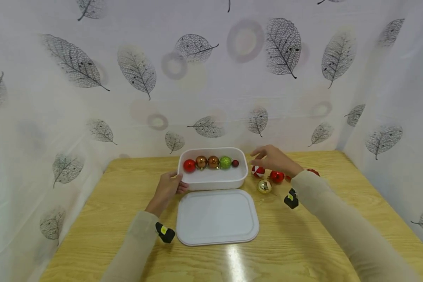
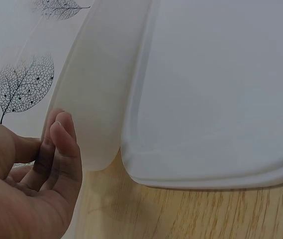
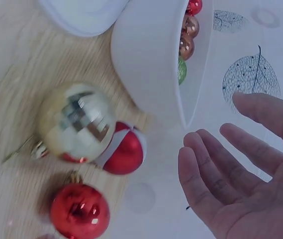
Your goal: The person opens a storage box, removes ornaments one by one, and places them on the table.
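A white plastic box (image 1: 211, 185) stands at the back of the table, holding a row of baubles: a red one (image 1: 189, 165), two copper ones (image 1: 213, 161), a green glittery one (image 1: 225, 162) and a small dark red one (image 1: 235, 163). My left hand (image 1: 167, 190) grips the box's left front corner, its fingers bent at the wall in the left wrist view. Past the box's right end, my right hand (image 1: 273, 158) hovers with fingers spread and holds nothing. Below it lie a red-and-white bauble (image 3: 126, 152), a gold mirrored bauble (image 3: 74, 122) and a shiny red bauble (image 3: 80, 211).
A flat white lid (image 1: 217, 217) lies on the wooden table (image 1: 105, 219) just in front of the box. Another red piece (image 1: 313, 172) shows partly behind the right wrist. A leaf-patterned curtain (image 1: 211, 94) hangs along the table's back and sides.
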`<control>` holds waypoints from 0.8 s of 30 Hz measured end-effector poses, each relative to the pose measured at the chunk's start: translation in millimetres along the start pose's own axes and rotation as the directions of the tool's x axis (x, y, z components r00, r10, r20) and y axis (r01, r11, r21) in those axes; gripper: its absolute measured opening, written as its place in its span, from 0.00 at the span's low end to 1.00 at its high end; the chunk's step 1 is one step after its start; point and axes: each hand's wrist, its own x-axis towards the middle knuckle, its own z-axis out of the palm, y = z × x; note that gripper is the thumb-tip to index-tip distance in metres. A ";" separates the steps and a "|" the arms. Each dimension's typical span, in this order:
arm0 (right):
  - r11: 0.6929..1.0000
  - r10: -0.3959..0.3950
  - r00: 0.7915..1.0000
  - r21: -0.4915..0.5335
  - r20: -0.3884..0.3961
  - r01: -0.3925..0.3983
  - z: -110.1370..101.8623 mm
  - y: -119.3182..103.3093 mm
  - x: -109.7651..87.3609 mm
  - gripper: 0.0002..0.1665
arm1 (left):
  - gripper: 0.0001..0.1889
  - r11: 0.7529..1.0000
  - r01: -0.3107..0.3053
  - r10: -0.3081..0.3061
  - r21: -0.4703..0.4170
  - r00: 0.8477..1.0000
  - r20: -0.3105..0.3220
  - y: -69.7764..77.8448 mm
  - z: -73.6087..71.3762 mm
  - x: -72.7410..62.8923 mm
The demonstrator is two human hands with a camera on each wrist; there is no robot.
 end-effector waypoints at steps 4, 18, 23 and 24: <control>1.000 0.002 1.000 0.010 0.000 -0.002 10.1 -9.5 16.1 0.26 | 0.24 1.000 0.004 -0.004 0.002 1.000 0.003 0.0 0.2 0.1; 0.999 0.042 0.998 0.001 0.051 -0.043 46.6 -29.7 60.3 0.20 | 0.24 1.000 -0.001 0.001 -0.009 1.000 0.003 2.1 -0.9 -1.7; 0.993 0.109 0.993 -0.041 0.039 -0.108 51.9 -31.3 72.6 0.19 | 0.25 1.000 0.006 -0.006 -0.015 1.000 -0.002 2.0 -0.3 -1.3; 0.991 0.127 0.991 -0.049 0.036 -0.125 52.8 -31.4 74.8 0.19 | 0.25 1.000 0.008 -0.008 -0.015 1.000 -0.003 1.9 -0.3 -1.2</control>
